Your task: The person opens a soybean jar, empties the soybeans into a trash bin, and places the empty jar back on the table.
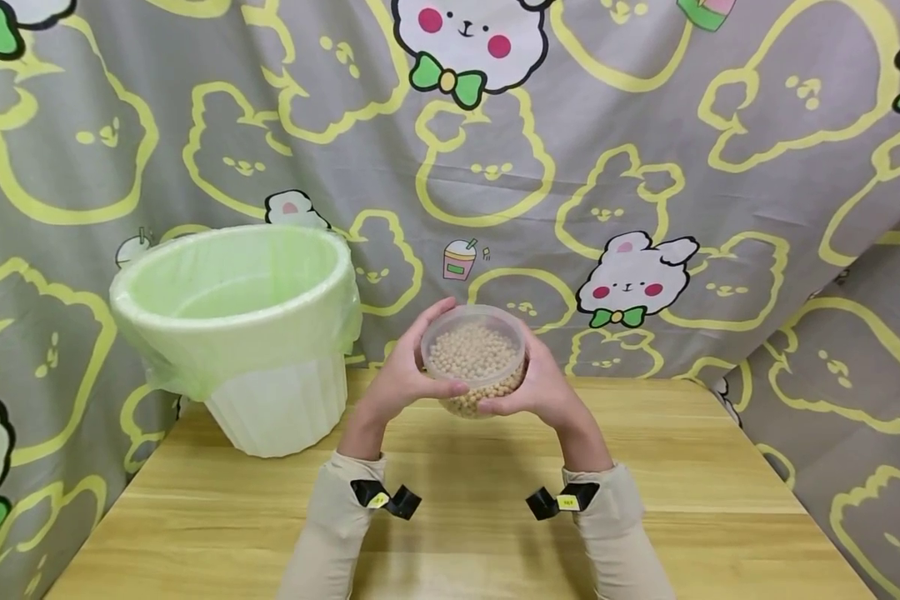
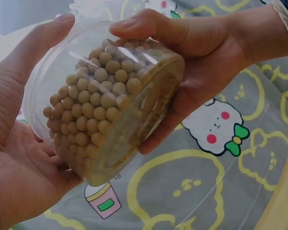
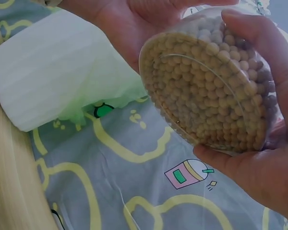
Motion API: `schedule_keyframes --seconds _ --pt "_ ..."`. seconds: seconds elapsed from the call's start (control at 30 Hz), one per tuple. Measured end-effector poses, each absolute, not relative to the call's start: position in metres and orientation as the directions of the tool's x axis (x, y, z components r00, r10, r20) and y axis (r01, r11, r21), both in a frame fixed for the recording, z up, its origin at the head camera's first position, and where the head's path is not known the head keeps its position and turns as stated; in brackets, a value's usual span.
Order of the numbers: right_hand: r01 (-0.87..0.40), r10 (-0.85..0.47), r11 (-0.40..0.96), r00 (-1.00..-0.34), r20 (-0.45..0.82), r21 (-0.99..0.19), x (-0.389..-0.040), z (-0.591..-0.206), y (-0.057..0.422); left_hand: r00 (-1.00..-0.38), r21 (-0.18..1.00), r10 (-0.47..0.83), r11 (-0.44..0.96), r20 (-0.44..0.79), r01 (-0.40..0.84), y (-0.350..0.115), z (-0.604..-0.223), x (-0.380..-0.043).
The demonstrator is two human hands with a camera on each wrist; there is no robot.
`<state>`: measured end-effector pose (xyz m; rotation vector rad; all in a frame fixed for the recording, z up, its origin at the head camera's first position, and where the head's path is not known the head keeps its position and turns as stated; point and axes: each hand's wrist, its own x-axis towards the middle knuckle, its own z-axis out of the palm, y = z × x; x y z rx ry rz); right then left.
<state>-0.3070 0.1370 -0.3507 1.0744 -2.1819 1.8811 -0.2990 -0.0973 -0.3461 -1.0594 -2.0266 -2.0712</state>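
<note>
A clear round plastic tub (image 1: 474, 350) of small beige balls, perhaps soybeans, is held up above the table between both hands. My left hand (image 1: 407, 367) grips its left side, thumb across the near wall. On the opposite side my right hand (image 1: 543, 379) grips the tub, its thumb also on the near wall. In the left wrist view the beige balls (image 2: 93, 96) lie slanted against the tub's wall. From the right wrist view the tub's bottom (image 3: 197, 91) shows, covered inside with balls. Whether the tub has a lid on, I cannot tell.
A white bin (image 1: 277, 408) lined with a pale green bag (image 1: 232, 321) stands on the left of the wooden table (image 1: 472, 517). Behind the table hangs a grey curtain (image 1: 390, 175) with yellow bear outlines.
</note>
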Motion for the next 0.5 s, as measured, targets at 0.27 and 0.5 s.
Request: schedule_keyframes --seconds 0.27,0.5 --pt "-0.545 -0.386 0.023 -0.778 0.495 -0.838 -0.307 -0.352 0.132 -0.822 0.866 0.284 -0.070 0.494 0.496 -0.086 -0.346 -0.295" --pt "-0.549 -0.306 0.064 -0.806 0.507 -0.833 -0.305 -0.351 0.131 -0.832 0.856 0.219 -0.032 0.511 0.517 -0.078 -0.345 -0.291"
